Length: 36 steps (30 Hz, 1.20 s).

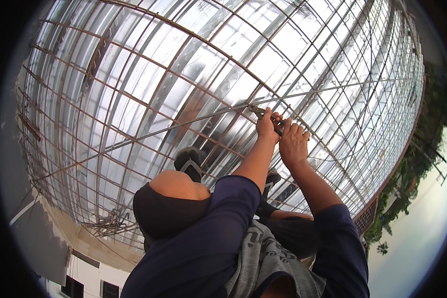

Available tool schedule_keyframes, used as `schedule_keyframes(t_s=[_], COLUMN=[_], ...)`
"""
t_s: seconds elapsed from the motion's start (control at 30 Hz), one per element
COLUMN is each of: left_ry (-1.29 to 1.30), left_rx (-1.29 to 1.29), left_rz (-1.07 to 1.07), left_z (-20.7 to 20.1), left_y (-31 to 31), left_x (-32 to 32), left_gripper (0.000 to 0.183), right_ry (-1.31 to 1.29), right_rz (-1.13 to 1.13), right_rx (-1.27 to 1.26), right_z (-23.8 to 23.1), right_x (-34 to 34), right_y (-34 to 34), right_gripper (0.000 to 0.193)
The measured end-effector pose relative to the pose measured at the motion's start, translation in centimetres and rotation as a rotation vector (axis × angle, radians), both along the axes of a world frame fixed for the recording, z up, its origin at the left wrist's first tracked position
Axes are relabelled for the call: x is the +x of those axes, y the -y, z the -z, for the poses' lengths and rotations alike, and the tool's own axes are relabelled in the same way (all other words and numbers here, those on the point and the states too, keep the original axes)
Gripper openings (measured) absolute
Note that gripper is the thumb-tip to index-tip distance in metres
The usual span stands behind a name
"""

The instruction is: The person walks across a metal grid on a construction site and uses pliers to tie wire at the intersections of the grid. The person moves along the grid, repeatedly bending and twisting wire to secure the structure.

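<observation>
A pair of pincers (257, 110) has its jaws at a crossing of the rusty rebar mesh (198, 87), close to a long thin rod (184, 122) lying diagonally over the grid. My left hand (267, 127) is closed around the pincers just behind the jaws. Beside it, my right hand (293, 142) has its fingers bent over the dark handles. Whether any tie wire sits in the jaws is too small to make out.
Shiny corrugated metal decking (129, 69) lies beneath the mesh. My sandalled foot (189, 163) rests on the grid. Loose bars or wire (111, 226) are bunched at the lower left, near a grey wall (32, 243). Trees (400, 193) stand beyond the right edge.
</observation>
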State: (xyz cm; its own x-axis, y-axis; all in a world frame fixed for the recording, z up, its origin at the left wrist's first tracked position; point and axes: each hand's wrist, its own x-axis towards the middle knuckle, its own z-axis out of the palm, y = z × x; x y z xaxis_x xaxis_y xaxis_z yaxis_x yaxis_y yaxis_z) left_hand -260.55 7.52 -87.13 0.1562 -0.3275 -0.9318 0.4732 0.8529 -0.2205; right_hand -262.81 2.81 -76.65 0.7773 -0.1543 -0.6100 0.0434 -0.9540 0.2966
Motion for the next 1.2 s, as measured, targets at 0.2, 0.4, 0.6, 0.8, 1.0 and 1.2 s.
schedule_keyframes(t_s=[0.2, 0.4, 0.6, 0.8, 1.0, 1.2], left_ry=[0.043, 0.142, 0.241, 0.263, 0.026, 0.013], left_rx=[-0.143, -0.271, -0.207, -0.320, -0.078, -0.076], left_rz=[-0.094, -0.136, 0.084, 0.024, -0.151, -0.099], left_z=[0.9, 1.7, 1.7, 3.4, 0.3, 0.8], left_y=[0.8, -0.6, -4.6, -4.2, 0.1, 1.4], left_x=[0.5, 0.3, -2.5, -3.1, 0.6, 0.7], left_gripper=[0.029, 0.024, 0.045, 0.027, 0.021, 0.028], right_ry=[0.022, -0.013, -0.716, -0.823, 0.205, -0.007], right_rz=[-0.172, -0.197, 1.326, 1.233, -0.080, -0.092], right_rx=[0.036, 0.146, 0.966, 0.839, 0.018, -0.028], right_z=[1.3, 1.3, 1.3, -0.2, -1.1, 1.3], right_x=[3.0, 4.3, 0.6, 2.5, 0.5, 1.8], right_y=[4.2, 5.0, 2.6, 2.0, 0.0, 3.5], right_gripper=[0.012, 0.012, 0.027, 0.038, 0.031, 0.012])
